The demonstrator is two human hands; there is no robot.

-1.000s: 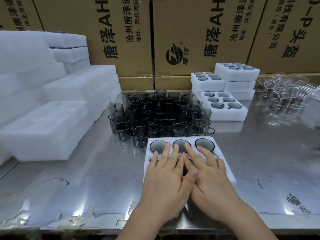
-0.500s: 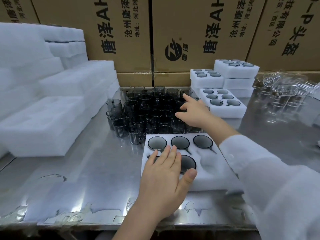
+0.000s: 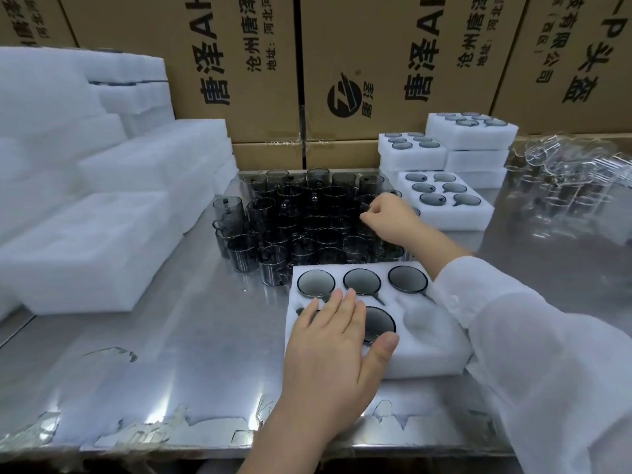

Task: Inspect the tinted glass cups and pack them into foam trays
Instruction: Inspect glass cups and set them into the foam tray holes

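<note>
Since half a second ago, the right hand (image 3: 393,220) has bent its outstretched fingers (image 3: 371,213) down into the loose cups (image 3: 307,220). They now pinch the rim of one cup (image 3: 366,202) on the right side of that group. The left hand (image 3: 337,336) has not shifted. It lies flat on the foam tray (image 3: 424,336) with its fingers straight and slightly spread, and the thumb rests beside a seated cup.

The tray is a white, soft-edged block with round pockets. Three dark circular rims show in its far row and one more in the near row beside the thumb. The near-right pocket shows bare foam.

The loose cups are smoky grey glass cylinders with handles, packed upright just behind the tray on the scuffed, shiny steel table (image 3: 171,354).

A white sleeve (image 3: 547,354) covers the right arm. Blank foam blocks (image 3: 85,254) are stacked at the left, and filled trays (image 3: 444,203) sit at the right rear. Clear glassware (image 3: 574,186) lies far right, and printed cardboard boxes (image 3: 239,63) stand behind.
</note>
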